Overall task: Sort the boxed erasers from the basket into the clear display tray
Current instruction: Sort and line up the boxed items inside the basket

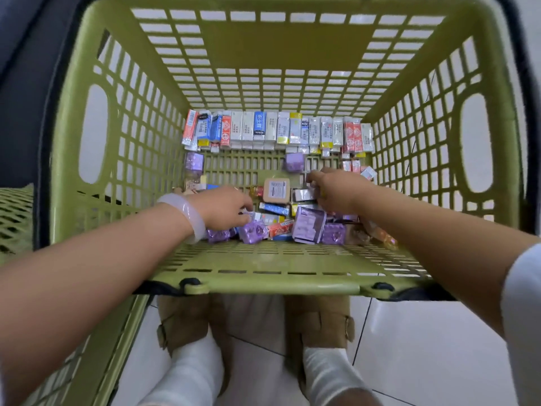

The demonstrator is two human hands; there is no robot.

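Nearest me are two feet in white socks and tan slippers on the tiled floor, tucked under the near rim of the green basket, so I stand close enough to reach its bottom. On the left, my left hand, a pale bangle at its wrist, curls its fingers down onto a small boxed eraser in the loose heap, a pinching grip on one box as far as I can judge. To the right, my right hand bends over a silver-wrapped box; whether its grip has closed I cannot tell. Behind both, a tidy row of boxed erasers leans against the far wall, probably kept apart from the jumble. No clear display tray shows.
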